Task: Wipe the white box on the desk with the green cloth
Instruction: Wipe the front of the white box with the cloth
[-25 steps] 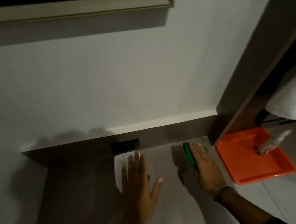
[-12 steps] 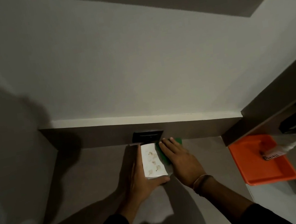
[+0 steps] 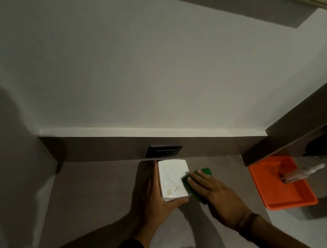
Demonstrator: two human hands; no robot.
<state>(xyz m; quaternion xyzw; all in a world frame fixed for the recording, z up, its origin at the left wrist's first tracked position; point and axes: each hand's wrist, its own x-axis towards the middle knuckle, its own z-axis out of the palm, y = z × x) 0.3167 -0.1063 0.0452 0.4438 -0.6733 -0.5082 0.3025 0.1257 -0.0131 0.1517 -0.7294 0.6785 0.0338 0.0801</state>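
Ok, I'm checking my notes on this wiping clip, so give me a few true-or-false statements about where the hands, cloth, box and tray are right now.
1. The left hand steadies the white rectangular box from its left side. True.
2. The right hand presses the green cloth against the box's right side. True.
3. The orange plastic tray sits left of the box. False: it sits to the right.
4. The tray is empty. False: a white tube-like item lies across its far edge.
5. The box stands on the brown desk near a dark wall socket. True.
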